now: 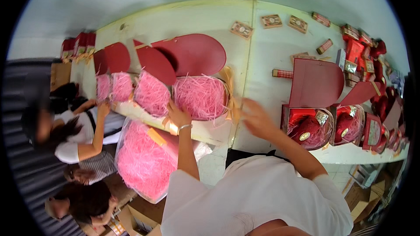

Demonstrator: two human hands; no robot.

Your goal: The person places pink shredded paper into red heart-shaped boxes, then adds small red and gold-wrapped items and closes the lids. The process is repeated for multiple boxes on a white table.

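A dark red gift box (202, 120) full of pink paper shreds (199, 96) stands in front of me, its rounded lid (197, 54) raised behind it. My left hand (178, 116) rests at the box's front left corner, fingers stretched out along its side. At the right side, my right hand (254, 116) has its fingers closed at a gold ribbon (236, 110) that hangs off the box; the fingertips are slightly blurred. Left of this box is another open box (152, 94) with pink shreds, with a gold ribbon by its front corner.
A big clear bag of pink shreds (144, 161) is at my left. Co-workers, one with a reaching arm (98, 126), are further left. Filled red boxes (308, 126) line the right side. Small patterned packs (271, 21) and red goods (354, 52) lie at the back.
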